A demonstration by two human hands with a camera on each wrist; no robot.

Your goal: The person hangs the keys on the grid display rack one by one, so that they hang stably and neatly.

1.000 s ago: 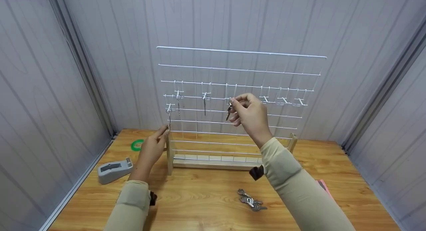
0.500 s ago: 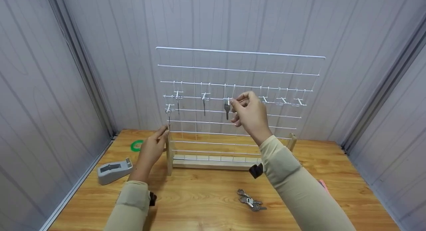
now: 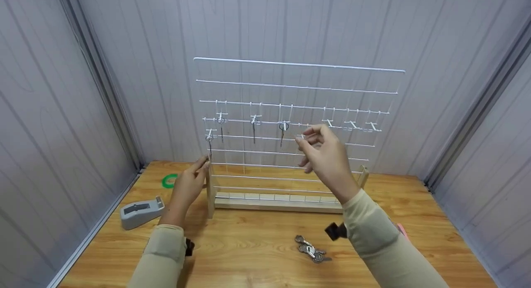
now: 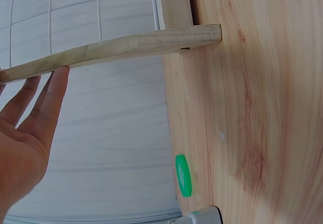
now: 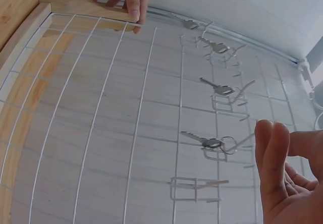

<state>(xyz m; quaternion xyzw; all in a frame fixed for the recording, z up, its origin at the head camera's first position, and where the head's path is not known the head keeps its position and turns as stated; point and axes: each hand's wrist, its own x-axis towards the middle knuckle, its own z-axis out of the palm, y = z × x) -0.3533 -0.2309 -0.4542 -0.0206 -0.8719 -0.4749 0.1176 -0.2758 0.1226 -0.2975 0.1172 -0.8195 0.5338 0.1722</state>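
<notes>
A white wire grid rack (image 3: 298, 86) stands in a wooden base on the table (image 3: 249, 255). Several keys hang on its hooks; the third one (image 3: 282, 131) (image 5: 204, 140) dangles by its ring just left of my right hand (image 3: 317, 149) (image 5: 285, 173). That hand hovers in front of the grid with loosely bent fingers and holds nothing. My left hand (image 3: 195, 174) (image 4: 35, 118) touches the rack's left wooden post (image 3: 211, 192) (image 4: 116, 50) with straight fingers. A small bunch of keys (image 3: 312, 250) lies on the table in front of the rack.
Three hooks (image 3: 351, 125) at the right of the row carry nothing. A grey tape dispenser (image 3: 142, 212) and a green tape roll (image 3: 170, 180) (image 4: 183, 175) lie at the left. A pink object (image 3: 403, 230) peeks out behind my right sleeve. Grey walls close in all round.
My right hand let go of the key, which now hangs on the third hook, and drew back down and to the right. The left hand stayed on the post.
</notes>
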